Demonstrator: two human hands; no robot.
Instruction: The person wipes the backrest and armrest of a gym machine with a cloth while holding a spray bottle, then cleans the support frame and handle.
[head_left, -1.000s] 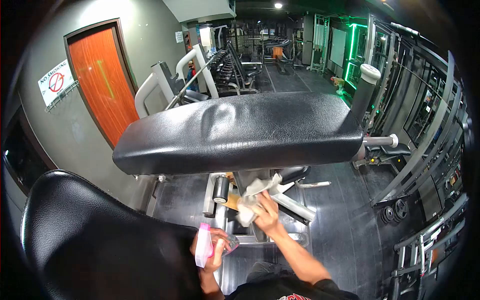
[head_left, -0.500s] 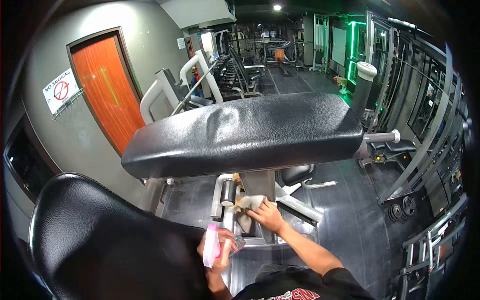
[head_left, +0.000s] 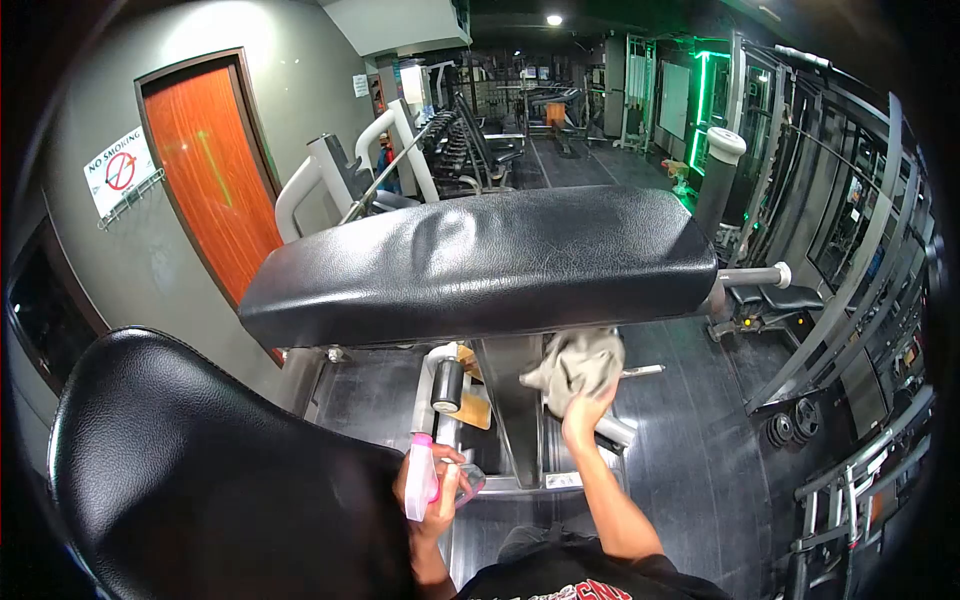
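Observation:
My left hand (head_left: pixel 440 502), low in the middle of the view beside the black seat back (head_left: pixel 210 470), is wrapped round a spray bottle (head_left: pixel 421 480) with a pink and white trigger head. Its clear body shows past my fingers. My right hand (head_left: pixel 588 408) grips a bunched grey-beige cloth (head_left: pixel 582 362), raised to the lower front edge of the long black padded bench (head_left: pixel 490 275). The cloth covers part of the frame behind it, and my right fingers are partly hidden by it. A dent and creases mark the bench's shiny top.
Below the bench stand a metal post (head_left: pixel 512 410) and a black foam roller (head_left: pixel 448 386). A metal bar (head_left: pixel 750 276) sticks out at the bench's right end. Weight plates (head_left: pixel 794 424) lie by the right-hand racks, and a dumbbell rack (head_left: pixel 455 150) stands farther back.
My right hand has moved up and to the right with the cloth, from beside the post to the bench's lower edge. My left hand keeps the spray bottle in nearly the same place.

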